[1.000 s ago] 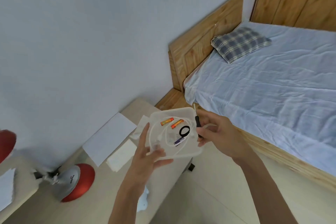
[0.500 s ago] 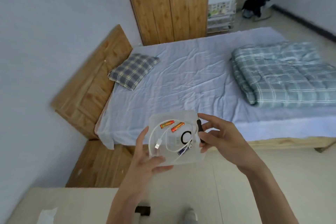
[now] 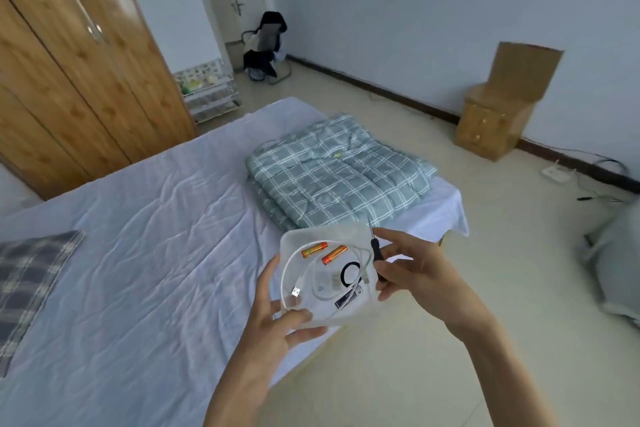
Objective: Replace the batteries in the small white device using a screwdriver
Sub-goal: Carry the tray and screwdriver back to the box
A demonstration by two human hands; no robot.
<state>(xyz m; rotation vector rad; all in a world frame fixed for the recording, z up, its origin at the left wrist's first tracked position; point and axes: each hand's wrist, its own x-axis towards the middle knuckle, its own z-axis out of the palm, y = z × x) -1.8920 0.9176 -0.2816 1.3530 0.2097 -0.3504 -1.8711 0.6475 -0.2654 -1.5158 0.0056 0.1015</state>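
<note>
Fingers of my left hand (image 3: 273, 319) curled round the near corner of the clear tray (image 3: 332, 229), right hand (image 3: 415, 274) pinching the black screwdriver (image 3: 376, 255) at its right edge, between both hands I see two orange batteries (image 3: 314, 249), white cable (image 3: 288, 265), small white device (image 3: 327, 282) inside.

Only two arms of the person show, both bare from the near edge of the view to the fingertips. The left hand (image 3: 277, 319) and the right hand (image 3: 419, 274) are bare too, with long, slim fingers (image 3: 267, 277). The left forearm (image 3: 239, 381) is lean and narrows at the wrist. The right forearm (image 3: 495, 357), at the near right, looks broader toward the edge. The nails are too blurred to make out.
</note>
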